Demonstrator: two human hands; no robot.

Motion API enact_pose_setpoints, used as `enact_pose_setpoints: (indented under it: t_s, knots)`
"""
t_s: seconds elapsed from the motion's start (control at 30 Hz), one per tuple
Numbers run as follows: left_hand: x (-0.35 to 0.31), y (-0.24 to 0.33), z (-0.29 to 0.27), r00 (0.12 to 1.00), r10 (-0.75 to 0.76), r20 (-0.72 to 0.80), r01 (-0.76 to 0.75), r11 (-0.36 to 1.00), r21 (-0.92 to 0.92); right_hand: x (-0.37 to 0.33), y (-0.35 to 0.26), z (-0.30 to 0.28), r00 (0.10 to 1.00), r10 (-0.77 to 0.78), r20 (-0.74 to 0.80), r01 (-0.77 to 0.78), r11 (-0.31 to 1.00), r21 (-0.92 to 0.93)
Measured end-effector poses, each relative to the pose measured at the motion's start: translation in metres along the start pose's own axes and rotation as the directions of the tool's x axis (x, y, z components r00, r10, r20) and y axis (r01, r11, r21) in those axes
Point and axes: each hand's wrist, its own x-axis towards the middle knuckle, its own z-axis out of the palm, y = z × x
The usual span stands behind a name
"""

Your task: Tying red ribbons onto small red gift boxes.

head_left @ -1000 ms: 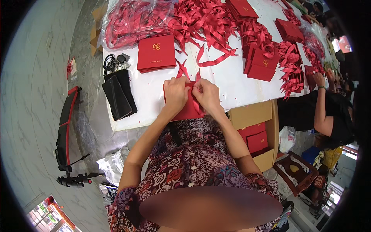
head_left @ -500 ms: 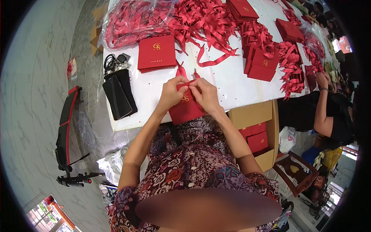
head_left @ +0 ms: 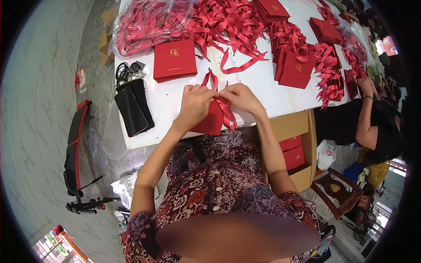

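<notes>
A small red paper bag (head_left: pixel 209 124) lies flat at the table's front edge, right before me. Across its right side runs a red satin ribbon (head_left: pixel 226 115), its lower end hanging over the bag, while more ribbon sticks up past the bag's top. My left hand (head_left: pixel 194 104) is closed at the bag's top edge, thumb and fingers pinching ribbon and bag together. Close beside it, my right hand (head_left: pixel 242 98) pinches the ribbon at the same top edge. The fingertips nearly meet and hide the exact spot where the ribbon joins the bag.
A stack of red bags (head_left: pixel 174 60) lies beyond my left hand, near a black pouch (head_left: pixel 133 107) and cables. Loose red ribbons (head_left: pixel 230 26) pile up at the back. More ribboned bags (head_left: pixel 296 69) lie to the right. A cardboard box (head_left: pixel 309 144) stands by my right arm; a co-worker (head_left: pixel 366 118) is beyond.
The ribbon now falls across the bag's front, where the gold print showed before. My left hand has turned over the top edge, and my right hand has shifted slightly right.
</notes>
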Motion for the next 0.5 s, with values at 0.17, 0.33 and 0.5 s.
enact_pose_setpoints:
  t_s: [0.17, 0.33, 0.5]
  knots:
    - [0.005, 0.005, 0.004, 0.991, 0.135, -0.025, -0.133, 0.988, 0.075, 0.024, 0.013, -0.014, 0.931, 0.049, 0.362, -0.11, 0.983, 0.15]
    - [0.006, 0.007, 0.0, 0.997, 0.08, -0.015, -0.079, 0.995, 0.063, 0.032, 0.016, 0.003, 0.955, 0.005, 0.295, -0.106, 0.94, 0.326]
    - [0.006, 0.01, 0.008, 1.0, -0.008, -0.013, 0.007, 1.0, -0.022, 0.044, 0.021, 0.008, 0.974, 0.098, -0.205, -0.069, 0.988, 0.14]
